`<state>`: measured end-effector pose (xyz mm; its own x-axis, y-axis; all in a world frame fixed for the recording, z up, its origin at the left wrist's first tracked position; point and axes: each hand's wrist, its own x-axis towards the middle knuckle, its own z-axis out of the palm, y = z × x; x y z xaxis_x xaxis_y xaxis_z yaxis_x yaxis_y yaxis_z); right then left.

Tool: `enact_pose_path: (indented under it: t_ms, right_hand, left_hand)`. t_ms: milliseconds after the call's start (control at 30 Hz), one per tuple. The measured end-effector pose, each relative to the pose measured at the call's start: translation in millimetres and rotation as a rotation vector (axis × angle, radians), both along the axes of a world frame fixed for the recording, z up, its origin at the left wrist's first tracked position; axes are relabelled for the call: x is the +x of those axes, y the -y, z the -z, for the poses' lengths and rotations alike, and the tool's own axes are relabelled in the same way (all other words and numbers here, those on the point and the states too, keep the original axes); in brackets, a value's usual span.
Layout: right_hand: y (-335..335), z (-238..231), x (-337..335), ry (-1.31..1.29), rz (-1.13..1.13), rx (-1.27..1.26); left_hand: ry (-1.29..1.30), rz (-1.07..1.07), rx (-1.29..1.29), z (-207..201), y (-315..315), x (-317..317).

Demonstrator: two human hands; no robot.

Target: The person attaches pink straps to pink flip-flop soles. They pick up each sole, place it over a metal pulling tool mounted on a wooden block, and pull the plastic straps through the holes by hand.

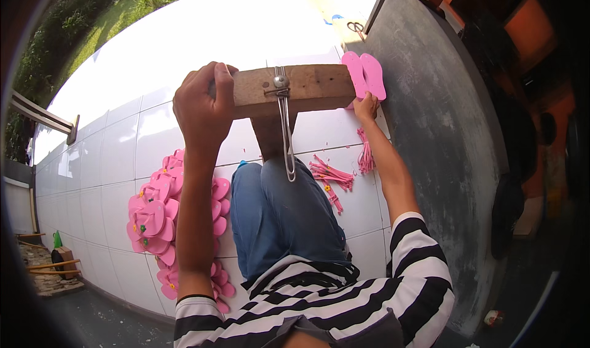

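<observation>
Strapped sandals heaped at eight o'clock look finished, while bare soles at one and loose straps at four remain unjoined, the left hand clenching its fingers round the wooden block at twelve, the right hand touching the soles, its grip hard to tell.

Strong daylight at upper left, tiled floor bleached by glare, dim right side, fisheye-curved edges, dark corners

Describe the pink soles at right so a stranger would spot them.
Find the wooden block spanning the middle. Beyond its right end, beside the gray surface, the right hand touches two flat pink soles. Unlike the sandals heaped at left, they show no straps.
</observation>
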<state>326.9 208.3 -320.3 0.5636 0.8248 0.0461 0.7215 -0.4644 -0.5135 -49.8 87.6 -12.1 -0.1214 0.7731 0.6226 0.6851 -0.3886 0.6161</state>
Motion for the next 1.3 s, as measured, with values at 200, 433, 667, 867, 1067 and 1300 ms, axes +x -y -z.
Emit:
enact_pose_path:
  t_ms: [200, 433, 667, 867, 1067, 1300]
  right_hand:
    - [-29, 18, 12, 0.231, -0.096, -0.115]
    - [-46, 32, 9, 0.177, -0.071, -0.118]
    - [-49, 28, 21, 0.201, -0.053, -0.129]
    - [-54, 41, 10, 0.112, -0.016, -0.125]
    - [-71, 69, 38, 0.161, 0.115, -0.113]
    - [-43, 35, 8, -0.624, 0.216, 0.096]
  left_hand:
    - [-0.041, 0.012, 0.091, 0, 0, -1]
    - [-0.026, 0.014, 0.121, 2, 1, -2]
    - [-0.035, 0.013, 0.095, 2, -1, -1]
    - [-0.047, 0.001, 0.108, 4, 1, -6]
    - [-0.032, 0.053, 0.14, 3, -1, -2]
    - [-0.043, 0.037, 0.129, 5, -3, 0]
